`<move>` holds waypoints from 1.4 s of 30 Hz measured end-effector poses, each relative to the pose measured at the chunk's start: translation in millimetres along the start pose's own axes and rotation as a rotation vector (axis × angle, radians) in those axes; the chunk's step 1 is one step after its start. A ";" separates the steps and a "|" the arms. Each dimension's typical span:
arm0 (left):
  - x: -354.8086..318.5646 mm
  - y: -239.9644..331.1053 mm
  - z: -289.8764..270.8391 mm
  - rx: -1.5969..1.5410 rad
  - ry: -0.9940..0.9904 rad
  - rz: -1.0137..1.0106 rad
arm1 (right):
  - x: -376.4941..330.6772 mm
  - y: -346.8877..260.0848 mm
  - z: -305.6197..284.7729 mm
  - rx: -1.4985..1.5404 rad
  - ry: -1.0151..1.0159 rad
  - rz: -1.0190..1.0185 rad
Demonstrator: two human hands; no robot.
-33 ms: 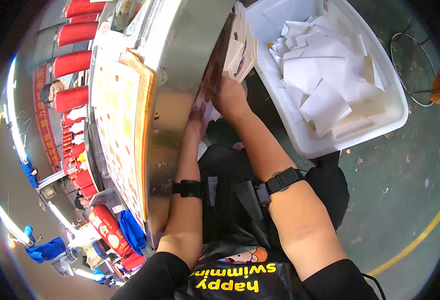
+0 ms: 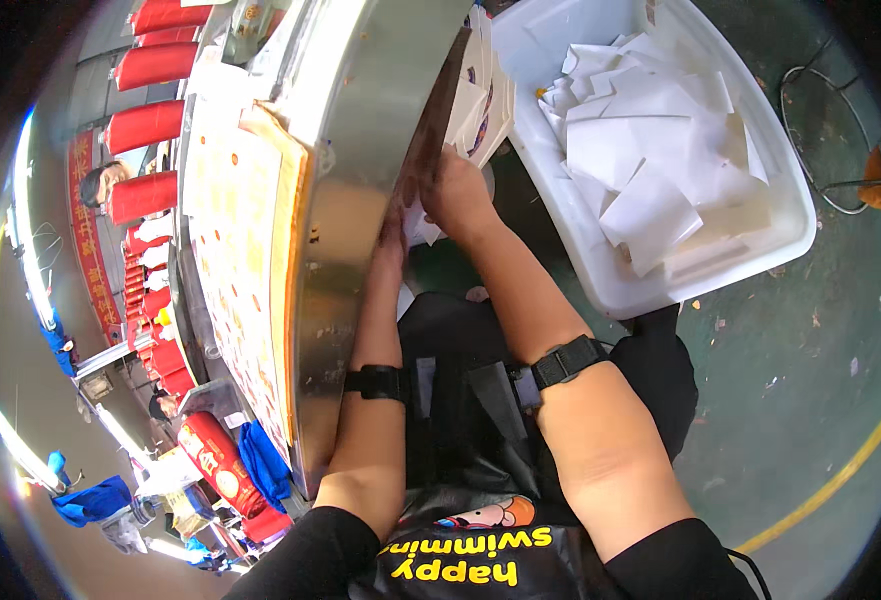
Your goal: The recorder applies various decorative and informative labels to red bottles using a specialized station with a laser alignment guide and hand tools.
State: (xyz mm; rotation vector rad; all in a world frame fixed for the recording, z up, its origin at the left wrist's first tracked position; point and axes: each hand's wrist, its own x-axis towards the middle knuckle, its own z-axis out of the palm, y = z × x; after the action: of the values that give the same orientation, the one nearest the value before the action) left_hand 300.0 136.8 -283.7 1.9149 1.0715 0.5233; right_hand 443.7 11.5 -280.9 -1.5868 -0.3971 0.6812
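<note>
My right hand [image 2: 457, 193] is closed, its knuckles up, beside the brown underside [image 2: 430, 135] of the metal-edged table. Its fingertips are out of sight, so what they grip cannot be made out. Further left, my left hand [image 2: 394, 217] reaches in under the table edge [image 2: 350, 200] and lies in shadow, its fingers mostly hidden. A piece of white paper [image 2: 418, 226] shows between the two hands. Just beyond my right hand are pale printed card pieces [image 2: 490, 105], stacked together.
On my right, a white plastic tub [image 2: 600, 285] holds a heap of white paper pieces [image 2: 630, 150]. Printed sheets [image 2: 240, 240] lie stacked on the tabletop. A metal wire frame [image 2: 810, 140] stands on the green floor [image 2: 790, 380]. Red rolls [image 2: 145, 130] and another person [image 2: 105, 185] are across the table.
</note>
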 end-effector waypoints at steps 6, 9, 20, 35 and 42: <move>-49.4 55.5 37.0 0.599 -0.116 0.504 | 12.9 2.0 -0.8 0.163 -0.005 -0.068; -42.7 42.3 24.7 0.734 -0.113 0.448 | 6.8 -9.9 -4.0 0.087 0.036 -0.140; -50.8 37.9 24.2 0.606 -0.200 0.473 | -2.5 -5.7 -3.8 -0.022 0.063 -0.072; -143.7 55.6 -39.2 0.013 -0.204 -0.583 | -156.3 -53.6 -215.9 0.533 0.274 0.190; -161.9 -14.6 -35.6 -0.035 -0.165 -0.471 | -228.7 -37.9 -251.5 0.620 0.370 0.087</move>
State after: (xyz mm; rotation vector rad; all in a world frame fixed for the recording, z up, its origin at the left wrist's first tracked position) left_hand 180.4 22.0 -269.0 1.5698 1.3368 0.1152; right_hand 433.6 -319.2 -193.9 -1.1022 0.1530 0.4944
